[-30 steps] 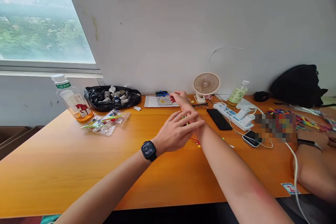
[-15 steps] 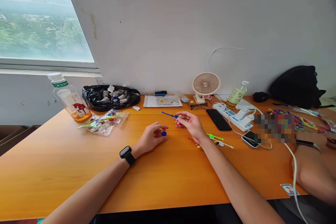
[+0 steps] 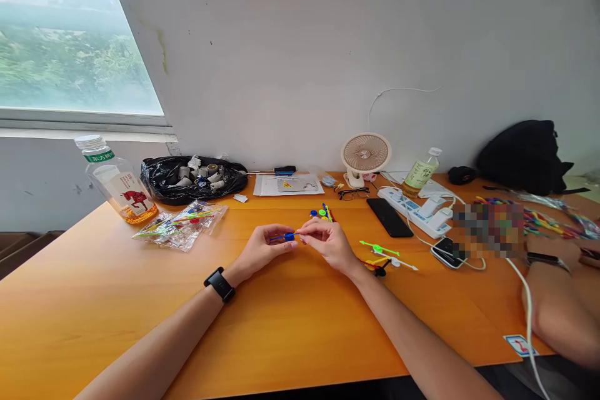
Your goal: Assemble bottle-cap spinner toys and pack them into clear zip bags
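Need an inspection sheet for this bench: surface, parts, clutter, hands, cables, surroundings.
Surface: orange-brown table, sticker near its front edge at right.
Parts: blue piece between both hands; loose coloured pieces beside the right forearm, more beyond the right hand.
Clutter: plastic packets, labelled bottle at far left, black plastic bag of grey items, phone, glasses.
Left hand: closed on the blue piece.
Right hand: pinching the blue piece's end.
Cables: white cable over the front edge; power strip with plugs.
Surroundings: window left; fan by the wall; another person's arm right.
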The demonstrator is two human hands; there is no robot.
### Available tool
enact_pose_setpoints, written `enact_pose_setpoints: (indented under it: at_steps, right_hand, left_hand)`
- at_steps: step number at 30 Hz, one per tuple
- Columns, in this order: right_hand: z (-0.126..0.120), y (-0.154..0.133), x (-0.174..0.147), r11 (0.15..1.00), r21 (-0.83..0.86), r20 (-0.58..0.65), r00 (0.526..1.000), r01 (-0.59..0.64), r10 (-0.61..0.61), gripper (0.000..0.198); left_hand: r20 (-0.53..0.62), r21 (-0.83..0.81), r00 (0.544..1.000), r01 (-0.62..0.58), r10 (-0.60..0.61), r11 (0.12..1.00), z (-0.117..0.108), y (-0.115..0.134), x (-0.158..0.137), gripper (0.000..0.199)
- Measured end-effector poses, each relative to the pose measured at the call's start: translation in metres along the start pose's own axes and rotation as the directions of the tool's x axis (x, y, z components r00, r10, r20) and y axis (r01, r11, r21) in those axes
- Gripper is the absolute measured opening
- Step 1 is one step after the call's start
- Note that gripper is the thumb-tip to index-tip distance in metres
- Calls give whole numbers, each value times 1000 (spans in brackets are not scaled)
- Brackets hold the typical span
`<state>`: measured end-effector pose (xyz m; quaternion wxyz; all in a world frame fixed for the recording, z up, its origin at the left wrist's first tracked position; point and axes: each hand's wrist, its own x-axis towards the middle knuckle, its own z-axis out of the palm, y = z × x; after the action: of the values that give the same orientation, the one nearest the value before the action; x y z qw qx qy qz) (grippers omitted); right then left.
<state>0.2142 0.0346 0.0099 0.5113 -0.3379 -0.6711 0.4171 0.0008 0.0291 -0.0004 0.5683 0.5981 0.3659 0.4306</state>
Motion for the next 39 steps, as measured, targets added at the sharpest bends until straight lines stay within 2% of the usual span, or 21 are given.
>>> enact_pose_setpoints:
  at_steps: [5,12,17,22,26,30,33,35,37,39]
  right_hand:
    - [-2,7,0,997,-68,20,999,26,-25,7]
    - [-6,-2,-1,967,-240,103,993,80,-56,10]
    - [-5,-4,-2,919,-375,139,987,122,-74,13]
    - [-4,-9,-4,903,-396,170,980,166,-105,13]
    - [-6,-12,-3,912,-373,176,978,169,-109,14]
    - [-10,-11,0,941,-307,164,982,143,-96,14]
    - [-12,-11,0,952,-277,146,985,127,-89,15]
    - [-12,-12,-1,938,-324,74,992,123,-105,23]
    - [-12,-16,-2,920,-375,-5,992,113,-124,41]
    - [-11,-20,-4,930,-357,-30,994,90,-108,52]
  left_hand:
    - [-12,51,1000,-13,13,999,1,2,-1,44]
    - [-18,152,994,-103,106,983,1,-6,1,43]
    - [-2,249,983,-178,184,952,3,-8,-1,33]
    - [-14,309,981,-180,194,934,6,-7,-2,29]
    - [-30,203,988,-144,153,969,6,3,-4,35]
    - [49,-14,998,-24,25,1000,1,12,-4,35]
    - [74,-97,997,11,-4,995,-2,11,-2,33]
    - [55,-132,998,5,2,991,-3,8,0,36]
    - [15,-155,1000,0,2,988,-4,5,2,39]
    - [-34,-158,999,1,-6,987,-4,4,3,40]
